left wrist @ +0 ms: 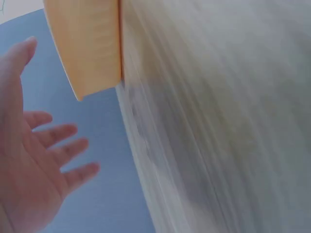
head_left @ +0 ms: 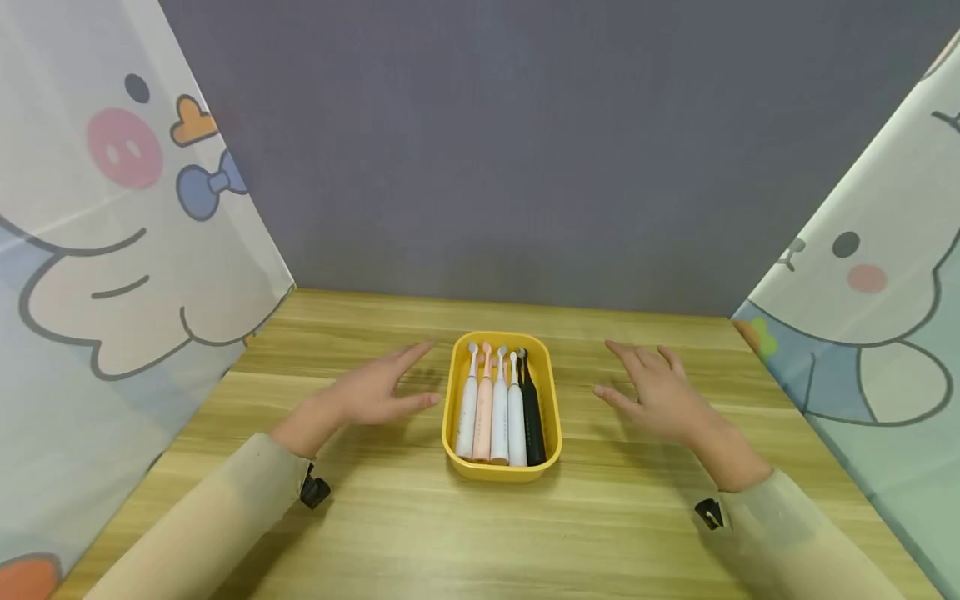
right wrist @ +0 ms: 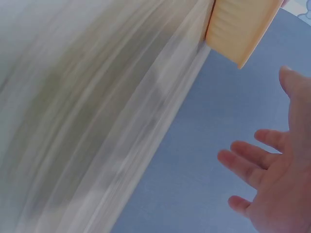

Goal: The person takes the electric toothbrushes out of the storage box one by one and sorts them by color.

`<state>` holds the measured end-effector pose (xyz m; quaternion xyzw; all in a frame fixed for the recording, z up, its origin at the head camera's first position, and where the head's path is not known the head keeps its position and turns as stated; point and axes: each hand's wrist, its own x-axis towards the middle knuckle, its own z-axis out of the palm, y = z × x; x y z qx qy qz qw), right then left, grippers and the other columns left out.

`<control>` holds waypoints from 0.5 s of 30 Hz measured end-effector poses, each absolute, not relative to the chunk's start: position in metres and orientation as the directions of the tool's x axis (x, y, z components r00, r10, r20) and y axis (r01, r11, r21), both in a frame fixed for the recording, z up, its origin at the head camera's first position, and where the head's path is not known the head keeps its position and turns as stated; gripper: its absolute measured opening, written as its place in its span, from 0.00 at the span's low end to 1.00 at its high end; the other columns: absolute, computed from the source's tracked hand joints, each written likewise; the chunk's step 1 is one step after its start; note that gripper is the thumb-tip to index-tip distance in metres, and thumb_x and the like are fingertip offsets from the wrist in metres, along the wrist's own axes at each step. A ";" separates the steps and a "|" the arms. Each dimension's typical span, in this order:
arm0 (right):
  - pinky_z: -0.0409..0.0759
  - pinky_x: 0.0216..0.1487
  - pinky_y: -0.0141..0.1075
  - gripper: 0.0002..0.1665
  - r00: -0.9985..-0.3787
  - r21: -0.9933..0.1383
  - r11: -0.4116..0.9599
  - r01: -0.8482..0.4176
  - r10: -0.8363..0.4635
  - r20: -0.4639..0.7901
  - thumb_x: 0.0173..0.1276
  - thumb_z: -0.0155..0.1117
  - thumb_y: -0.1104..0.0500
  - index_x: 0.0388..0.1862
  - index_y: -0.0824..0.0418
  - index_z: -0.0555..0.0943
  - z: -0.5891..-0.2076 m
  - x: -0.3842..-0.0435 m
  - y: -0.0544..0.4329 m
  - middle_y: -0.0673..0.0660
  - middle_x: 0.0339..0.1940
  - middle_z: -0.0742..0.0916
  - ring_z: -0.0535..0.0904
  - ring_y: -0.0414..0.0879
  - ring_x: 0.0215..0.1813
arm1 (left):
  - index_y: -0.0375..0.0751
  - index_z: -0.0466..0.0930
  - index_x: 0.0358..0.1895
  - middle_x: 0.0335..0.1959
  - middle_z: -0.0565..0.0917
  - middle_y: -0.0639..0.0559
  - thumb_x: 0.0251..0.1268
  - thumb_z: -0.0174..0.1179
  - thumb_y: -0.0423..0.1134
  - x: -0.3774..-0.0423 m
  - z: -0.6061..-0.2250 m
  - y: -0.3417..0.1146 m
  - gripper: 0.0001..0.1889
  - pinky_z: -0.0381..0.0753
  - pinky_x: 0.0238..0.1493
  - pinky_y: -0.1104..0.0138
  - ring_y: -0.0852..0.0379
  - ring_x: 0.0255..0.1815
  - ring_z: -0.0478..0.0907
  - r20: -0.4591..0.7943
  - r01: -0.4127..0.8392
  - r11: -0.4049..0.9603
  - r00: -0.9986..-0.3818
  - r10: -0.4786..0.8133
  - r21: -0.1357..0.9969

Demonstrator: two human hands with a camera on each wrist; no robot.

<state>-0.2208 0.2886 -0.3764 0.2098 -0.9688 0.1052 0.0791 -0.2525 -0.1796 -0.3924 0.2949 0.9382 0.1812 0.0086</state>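
A yellow rectangular bin (head_left: 502, 472) with rounded corners stands on the wooden table between my two hands. Inside it lie several electric toothbrushes side by side, heads toward the far end: white ones (head_left: 516, 425), a pink one (head_left: 483, 417) and a black one (head_left: 533, 425) at the right. My left hand (head_left: 375, 392) hovers just left of the bin, thumb and fingers spread, touching nothing. On the other side, farther off, my right hand (head_left: 660, 396) is held with fingers spread and holds nothing. Both wrist views show the bin's side wall (left wrist: 92, 43) apart from the fingers.
The light wood-grain table (head_left: 495, 542) runs back to a dark grey panel (head_left: 510, 150). Cloth walls with cartoon prints flank it, at the left (head_left: 67, 292) and the right (head_left: 885, 333). Small black devices sit at both cuffs.
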 end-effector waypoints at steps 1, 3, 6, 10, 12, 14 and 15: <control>0.49 0.83 0.75 0.49 -0.899 -0.174 0.889 -0.423 -0.388 0.201 0.86 0.58 0.35 0.89 0.64 0.60 -0.375 -0.221 0.288 0.71 0.82 0.75 0.72 0.70 0.80 | 0.48 0.49 0.92 0.90 0.59 0.39 0.76 0.56 0.75 -0.255 -0.392 -0.178 0.54 0.64 0.85 0.35 0.31 0.87 0.63 0.073 0.539 0.746 -0.826 0.558 0.391; 0.50 0.83 0.74 0.47 -0.899 -0.184 0.887 -0.423 -0.385 0.207 0.86 0.57 0.35 0.88 0.64 0.62 -0.373 -0.222 0.287 0.71 0.80 0.77 0.75 0.70 0.78 | 0.47 0.50 0.92 0.90 0.61 0.41 0.77 0.56 0.74 -0.260 -0.391 -0.176 0.53 0.62 0.86 0.36 0.33 0.87 0.63 0.049 0.526 0.716 -0.820 0.571 0.459; 0.51 0.83 0.73 0.45 -0.899 -0.190 0.886 -0.424 -0.385 0.211 0.87 0.57 0.36 0.86 0.65 0.65 -0.373 -0.223 0.286 0.70 0.78 0.80 0.81 0.68 0.73 | 0.47 0.50 0.92 0.89 0.62 0.42 0.79 0.58 0.70 -0.268 -0.392 -0.171 0.51 0.61 0.86 0.37 0.35 0.88 0.63 0.026 0.522 0.680 -0.803 0.596 0.515; 0.53 0.83 0.72 0.44 -0.899 -0.200 0.883 -0.426 -0.386 0.209 0.87 0.57 0.37 0.86 0.64 0.66 -0.374 -0.224 0.285 0.69 0.77 0.81 0.86 0.65 0.67 | 0.52 0.48 0.92 0.89 0.62 0.45 0.80 0.61 0.66 -0.278 -0.395 -0.164 0.49 0.62 0.86 0.38 0.38 0.88 0.63 0.004 0.506 0.636 -0.784 0.620 0.583; 0.53 0.83 0.72 0.44 -0.899 -0.204 0.882 -0.425 -0.386 0.207 0.87 0.57 0.36 0.86 0.64 0.66 -0.375 -0.224 0.283 0.69 0.77 0.81 0.87 0.64 0.66 | 0.55 0.47 0.93 0.90 0.61 0.46 0.80 0.61 0.67 -0.282 -0.397 -0.161 0.49 0.62 0.86 0.38 0.39 0.89 0.62 -0.007 0.496 0.622 -0.778 0.628 0.606; 0.54 0.82 0.72 0.44 -0.899 -0.204 0.882 -0.426 -0.387 0.203 0.87 0.56 0.36 0.86 0.64 0.66 -0.375 -0.224 0.282 0.69 0.77 0.81 0.87 0.64 0.66 | 0.58 0.45 0.93 0.91 0.59 0.47 0.79 0.60 0.69 -0.286 -0.400 -0.159 0.50 0.63 0.86 0.38 0.40 0.89 0.62 -0.019 0.491 0.614 -0.772 0.636 0.619; 0.54 0.82 0.72 0.44 -0.899 -0.204 0.881 -0.426 -0.388 0.203 0.87 0.56 0.36 0.86 0.64 0.66 -0.374 -0.224 0.281 0.69 0.77 0.81 0.87 0.64 0.66 | 0.58 0.45 0.93 0.91 0.59 0.46 0.79 0.59 0.70 -0.288 -0.402 -0.158 0.50 0.63 0.86 0.38 0.39 0.89 0.62 -0.024 0.490 0.612 -0.768 0.640 0.621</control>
